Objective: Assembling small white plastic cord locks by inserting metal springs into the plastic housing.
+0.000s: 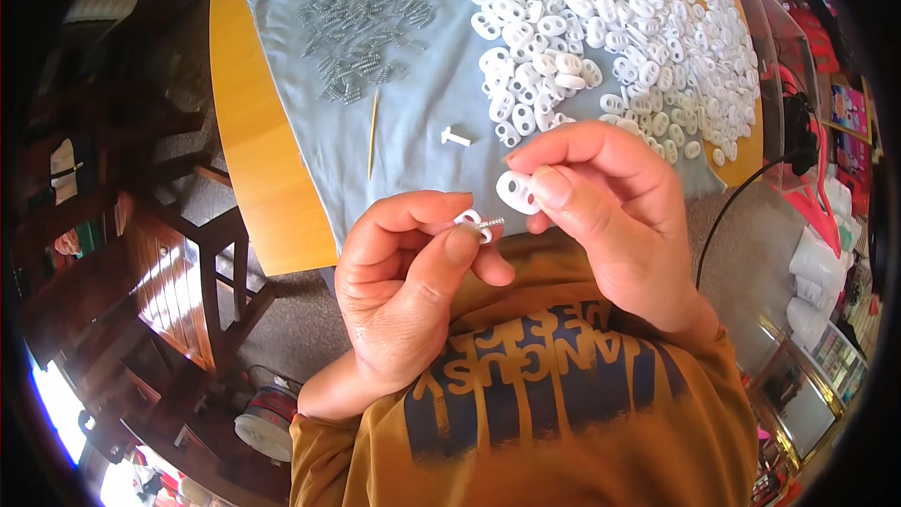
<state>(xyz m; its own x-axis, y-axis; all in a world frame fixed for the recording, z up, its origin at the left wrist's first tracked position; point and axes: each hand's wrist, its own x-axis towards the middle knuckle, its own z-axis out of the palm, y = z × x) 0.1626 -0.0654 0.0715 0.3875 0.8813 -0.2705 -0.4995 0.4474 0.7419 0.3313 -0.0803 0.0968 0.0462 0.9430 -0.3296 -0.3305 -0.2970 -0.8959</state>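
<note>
Just above my lap, my left hand [399, 277] pinches a small white plastic cord-lock part [466, 217] between thumb and fingers. A thin metal spring [493, 222] sticks out of it toward the right; the fingers cover much of the part. Close by on the right, my right hand [624, 211] grips a white oval cord-lock piece [512, 192] with two holes by its edge. The two pieces are apart. Beyond my hands, a small white T-shaped plastic piece [456, 137] lies on the grey-blue cloth [314, 150].
A loose heap of metal springs [366, 33] lies at the far left of the cloth, with a thin wooden stick [374, 136] nearer me. White oval parts [601, 19] are piled at the far right, spreading onto the wooden table [249, 169]. A black cable [727, 211] hangs at the right.
</note>
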